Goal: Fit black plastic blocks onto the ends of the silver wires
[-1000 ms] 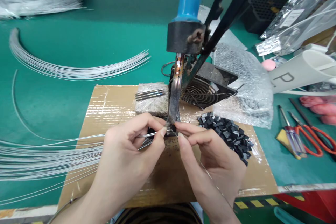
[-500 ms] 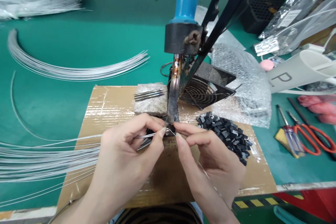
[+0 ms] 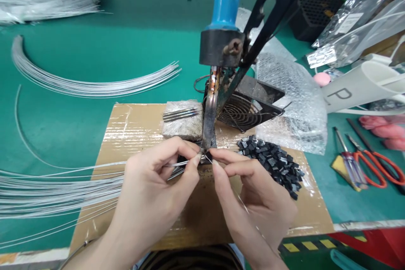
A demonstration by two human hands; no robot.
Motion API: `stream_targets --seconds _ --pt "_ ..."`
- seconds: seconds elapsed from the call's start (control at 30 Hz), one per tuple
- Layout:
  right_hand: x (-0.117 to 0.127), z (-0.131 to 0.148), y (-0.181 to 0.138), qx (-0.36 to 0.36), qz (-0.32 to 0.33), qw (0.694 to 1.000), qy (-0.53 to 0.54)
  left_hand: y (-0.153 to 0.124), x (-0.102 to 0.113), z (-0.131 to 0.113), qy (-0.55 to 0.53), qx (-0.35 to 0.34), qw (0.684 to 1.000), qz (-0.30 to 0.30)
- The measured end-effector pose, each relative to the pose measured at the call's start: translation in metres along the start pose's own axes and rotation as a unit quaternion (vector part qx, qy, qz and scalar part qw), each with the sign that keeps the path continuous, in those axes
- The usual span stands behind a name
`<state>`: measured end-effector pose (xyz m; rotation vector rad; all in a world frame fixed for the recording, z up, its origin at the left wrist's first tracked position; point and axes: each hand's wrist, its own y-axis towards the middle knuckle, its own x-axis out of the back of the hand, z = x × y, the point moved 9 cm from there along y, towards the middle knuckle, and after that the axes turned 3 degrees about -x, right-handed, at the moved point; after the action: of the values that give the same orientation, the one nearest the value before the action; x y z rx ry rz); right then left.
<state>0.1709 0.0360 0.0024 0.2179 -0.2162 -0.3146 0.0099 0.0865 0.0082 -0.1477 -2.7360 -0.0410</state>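
Observation:
My left hand point(image 3: 155, 185) pinches the end of a thin silver wire point(image 3: 148, 164) between thumb and forefinger, just under the tip of a soldering iron point(image 3: 209, 122) with a blue handle held in a black stand. My right hand point(image 3: 253, 190) pinches a thin strand of solder wire point(image 3: 243, 204) and holds its end at the same tip. Both hands meet over a taped cardboard sheet point(image 3: 133, 130). A small dark part sits at the joint, mostly hidden by my fingers.
A bundle of long silver wires point(image 3: 47, 190) fans out to the left. More curved wires point(image 3: 88, 86) lie on the green mat. A pile of small black parts point(image 3: 272, 162), a fan point(image 3: 243, 109), bubble wrap point(image 3: 294, 101), a screwdriver point(image 3: 349, 160) and orange scissors point(image 3: 376, 168) lie right.
The hands have hardly moved; both keep their pinch at the iron's tip. The view shifted slightly.

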Motion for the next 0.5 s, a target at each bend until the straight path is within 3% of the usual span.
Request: stream_targets --seconds 0.5 --pt "-0.0003 -0.0001 0.0005 -0.001 0.002 1.0 -0.005 -0.0001 -0.0012 0.0014 0.0 0.004 1.0 0.001"
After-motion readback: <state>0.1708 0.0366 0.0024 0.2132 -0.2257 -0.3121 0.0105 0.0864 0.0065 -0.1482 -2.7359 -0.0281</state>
